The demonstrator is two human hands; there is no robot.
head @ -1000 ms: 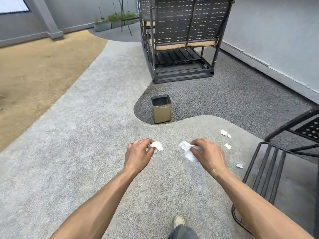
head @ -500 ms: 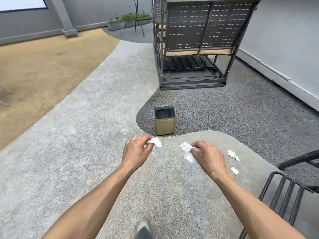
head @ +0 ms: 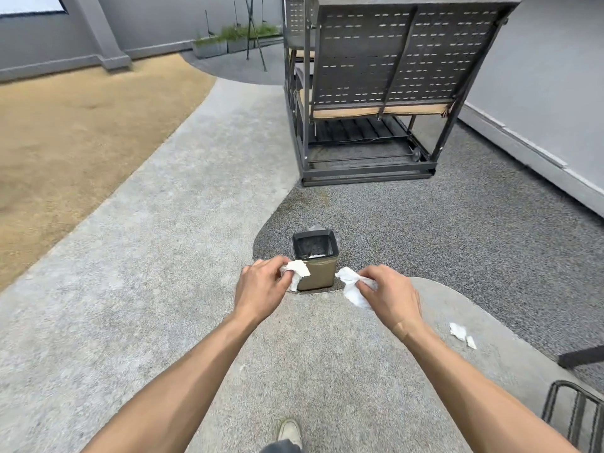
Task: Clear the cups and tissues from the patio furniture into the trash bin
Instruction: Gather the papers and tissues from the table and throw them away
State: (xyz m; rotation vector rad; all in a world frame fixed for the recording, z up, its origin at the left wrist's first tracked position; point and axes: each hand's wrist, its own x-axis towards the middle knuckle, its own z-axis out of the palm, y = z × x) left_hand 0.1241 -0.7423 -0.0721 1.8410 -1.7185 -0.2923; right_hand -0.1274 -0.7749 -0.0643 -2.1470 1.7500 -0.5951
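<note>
1. Left hand (head: 261, 289) is out in front, fingers curled round a crumpled white tissue (head: 296, 271), which sticks out past the fingertips.
2. Right hand (head: 390, 295) is level with it, pinching a second, longer tissue (head: 351, 286) that hangs down from the fingers.
3. Dead ahead, between and just beyond the two hands, stands the trash bin (head: 318, 276) — gold sides, dark rim, open top. It sits on the dark gravel patch right at the edge where the pale paving begins.
4. The left-hand tissue overlaps the bin's near left corner in this view; the right-hand tissue is just off its near right corner. Neither is over the opening.
5. Something pale lies inside the bin against the near wall; I can't tell what it is.
6. Down on the pale paving, to the right of the right forearm, two small tissue scraps (head: 459, 332) lie side by side, well apart from the bin.
7. Beyond the bin, a dark metal bench (head: 385, 60) with a slotted back and a tan cushion stands on the dark gravel beside the grey wall (head: 539, 76).
8. At the lower right edge, part of a black metal chair (head: 575, 416) pokes in.
9. One shoe (head: 289, 431) shows at the bottom, on the paving.
</note>
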